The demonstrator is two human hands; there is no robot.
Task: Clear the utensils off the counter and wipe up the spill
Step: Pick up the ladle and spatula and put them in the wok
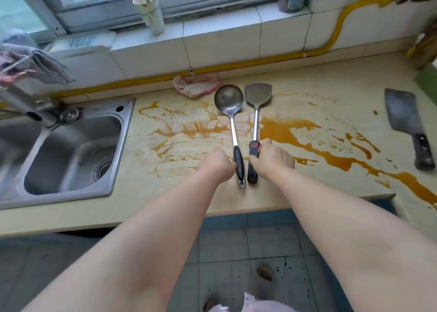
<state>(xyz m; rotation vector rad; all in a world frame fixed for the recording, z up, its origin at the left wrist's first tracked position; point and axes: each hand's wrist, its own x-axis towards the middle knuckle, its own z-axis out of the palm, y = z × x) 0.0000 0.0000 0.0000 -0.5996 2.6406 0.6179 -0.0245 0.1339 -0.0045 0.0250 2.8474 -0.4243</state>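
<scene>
Left hand (216,162): fingers were curled tight round the dark grip of the ladle, knuckles up, near the counter's front edge.
Right hand (272,160): fingers (263,144) and thumb were wrapped round the dark handle of the spatula, just beside the left hand.
Ladle (229,100): steel, bowl facing up and pointing at the back edge; its shaft ran straight back from the left hand over the spill.
Spatula (258,94): steel, flat blade toward the back edge; it lay parallel to the ladle, close on its right, the two apart.
Lifted or resting: could not be told for either utensil.
Spill (283,132): an orange-brown liquid spread over the middle of the counter, thin and streaked toward the sink, thick on the right, and trailing to the front right corner.
Counter (165,203): pale yellow, with both forearms reaching in across its front edge.
Cloth (195,85): a pink-and-white rag sat crumpled at the back edge, just left of the ladle's bowl.
Cleaver (402,120): it lay flat near the right edge, handle toward the front, well apart from the hands.
Sink (71,151): a steel basin was set into the left end of the counter, with a tap (35,108) over it.
</scene>
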